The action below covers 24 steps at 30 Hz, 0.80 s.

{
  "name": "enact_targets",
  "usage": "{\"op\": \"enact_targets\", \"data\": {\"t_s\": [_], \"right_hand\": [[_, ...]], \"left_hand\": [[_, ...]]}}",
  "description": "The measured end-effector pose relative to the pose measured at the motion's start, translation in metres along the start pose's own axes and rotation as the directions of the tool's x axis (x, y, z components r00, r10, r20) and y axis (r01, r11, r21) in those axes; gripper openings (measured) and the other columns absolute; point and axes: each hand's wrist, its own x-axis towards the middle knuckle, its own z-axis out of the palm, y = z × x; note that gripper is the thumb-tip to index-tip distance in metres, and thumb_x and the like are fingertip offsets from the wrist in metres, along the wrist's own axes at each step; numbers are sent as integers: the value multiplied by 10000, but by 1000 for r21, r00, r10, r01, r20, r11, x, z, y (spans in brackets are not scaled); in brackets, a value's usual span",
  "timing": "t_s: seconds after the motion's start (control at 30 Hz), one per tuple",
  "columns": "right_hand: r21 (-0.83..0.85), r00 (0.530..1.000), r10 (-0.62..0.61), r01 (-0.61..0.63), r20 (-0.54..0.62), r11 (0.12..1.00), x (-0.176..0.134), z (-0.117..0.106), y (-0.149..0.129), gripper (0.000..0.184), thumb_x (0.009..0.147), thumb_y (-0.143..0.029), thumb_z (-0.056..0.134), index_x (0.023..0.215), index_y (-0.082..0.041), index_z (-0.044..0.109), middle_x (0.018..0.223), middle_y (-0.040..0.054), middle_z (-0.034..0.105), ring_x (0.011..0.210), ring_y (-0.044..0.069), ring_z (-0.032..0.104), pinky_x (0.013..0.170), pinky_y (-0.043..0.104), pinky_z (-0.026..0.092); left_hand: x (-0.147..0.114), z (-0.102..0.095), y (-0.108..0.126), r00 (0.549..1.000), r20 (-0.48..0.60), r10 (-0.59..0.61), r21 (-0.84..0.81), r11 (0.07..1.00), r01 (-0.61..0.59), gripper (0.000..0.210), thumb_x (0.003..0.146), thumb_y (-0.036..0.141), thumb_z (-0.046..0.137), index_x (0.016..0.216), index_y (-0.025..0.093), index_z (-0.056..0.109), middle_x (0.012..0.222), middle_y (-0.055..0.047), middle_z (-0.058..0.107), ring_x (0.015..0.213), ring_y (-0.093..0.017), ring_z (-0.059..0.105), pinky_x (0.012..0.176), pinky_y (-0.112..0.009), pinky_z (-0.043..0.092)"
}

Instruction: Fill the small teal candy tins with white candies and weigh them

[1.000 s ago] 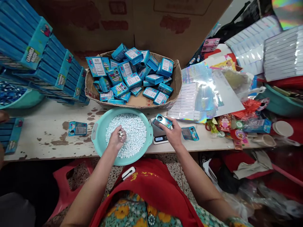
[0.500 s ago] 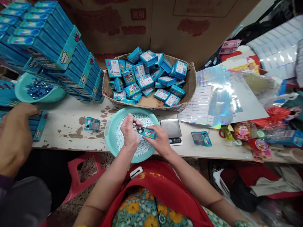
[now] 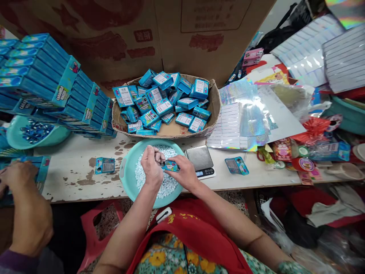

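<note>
- So my right hand (image 3: 184, 173) is pinching a small blue Caramelo Macizo box (image 3: 171, 166) between thumb and fingers, right above the turquoise basin (image 3: 123, 179) of white pellets (image 3: 171, 186).
- Left hand (image 3: 152, 165) is upright with fingers curled in, at the box's near end. Can't tell if there's anything in the palm, the fingers hide it.
- My read: this is the feeding-pellets-into-the-box step. Calls for a steady box and small finger moves, since strays would just drop in the basin anyway.
- Digital scale (image 3: 199, 158) sits just right of the basin, display lit, digits too small to read.
- Worktop (image 3: 71, 186) is white and badly chipped. One blue box (image 3: 105, 165) lies left of the basin, another (image 3: 236, 165) right of the scale.
- Behind the basin there's a cut-down carton (image 3: 114, 120) with a jumble of blue boxes.
- Left side: tall stack of blue display packs (image 3: 61, 85), plus a co-worker's hand (image 3: 19, 177).
- Right side: shiny holographic sheets (image 3: 255, 118) and loose clutter.
- Pink stool (image 3: 85, 224) below the worktop, speckled floor.
</note>
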Motion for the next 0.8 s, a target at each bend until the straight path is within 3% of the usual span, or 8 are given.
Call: {"op": "enact_targets", "data": {"t_s": [0.37,0.6,0.67,0.73,0.8], "right_hand": [[-6,1000,19,-19,10,1000,15,-3,0,391,694,-325,779,1047,-241,633,949,44,660,919,239,599,824,368,479],[38,998,45,-46,34,998,25,5,6,391,690,-336,780,1036,-223,639,958,51,663,931,234,604,832,362,480],[80,998,49,-52,41,995,26,-2,4,377,698,-337,771,1030,-214,641,955,52,660,927,229,607,826,358,484],[136,997,66,-71,40,988,21,-18,1,353,713,-344,756,1022,-219,639,956,46,655,914,219,612,809,347,490],[176,994,109,-109,10,978,9,-41,4,338,733,-361,736,1025,-228,631,973,43,649,912,212,614,802,340,494]], "left_hand": [[7,-3,-1,997,-5,76,-69,995,-77,255,824,407,630,766,169,557,632,39,379,549,-62,387,551,-185,376],[10,-5,0,1000,12,-19,-63,998,19,264,806,434,634,813,186,543,554,67,316,506,-83,379,558,-227,447],[13,-12,1,999,-33,10,-48,999,-12,270,806,447,623,824,195,529,551,73,307,497,-86,371,551,-234,456],[16,-27,2,996,-80,49,66,997,-44,279,818,478,583,831,206,519,549,74,317,494,-91,377,560,-241,461],[22,-48,3,999,-10,38,379,925,-31,296,808,503,566,817,209,539,587,43,429,564,-119,465,615,-270,477]]}}
